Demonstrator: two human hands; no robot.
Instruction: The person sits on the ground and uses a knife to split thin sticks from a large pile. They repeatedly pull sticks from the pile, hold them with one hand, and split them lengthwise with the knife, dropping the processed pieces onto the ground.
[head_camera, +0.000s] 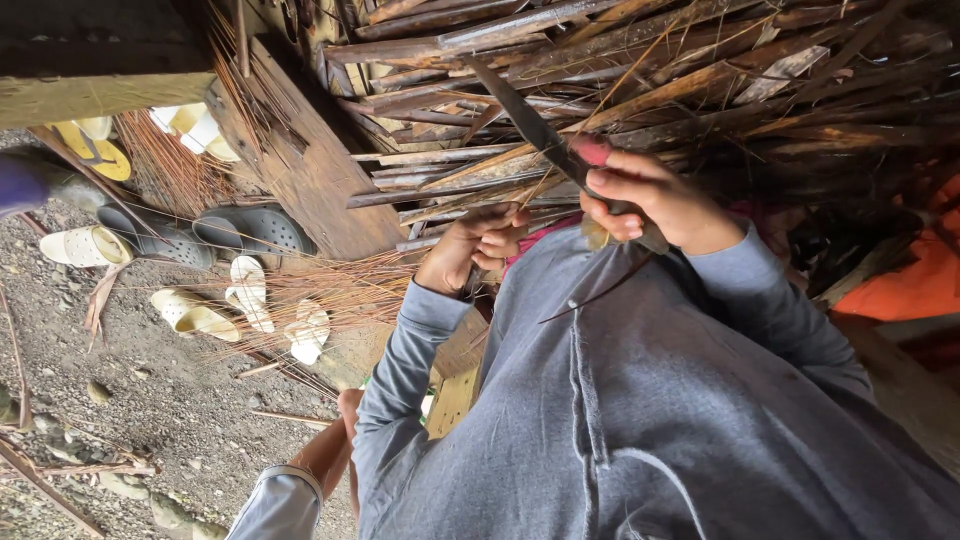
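Observation:
My right hand (645, 205) is shut on the handle of a long dark knife (528, 118), whose blade points up and to the left over a heap of dried palm leaf stalks (640, 80). Just left of it, my left hand (478, 245) pinches thin straw-coloured leaf strips (520, 190) that run up across the blade. A thin dark rib (595, 292) hangs below my right hand over my grey sweatshirt (640, 400). Both hands are close together in front of my chest.
A wooden plank (310, 170) slopes at upper centre. Grey clogs (245, 228), pale sandals (195, 315) and yellow slippers (95, 150) lie on the gravel ground (120, 420) at left amid loose thin ribs. Orange cloth (905, 280) is at right. Another person's limb (300, 480) is at the bottom.

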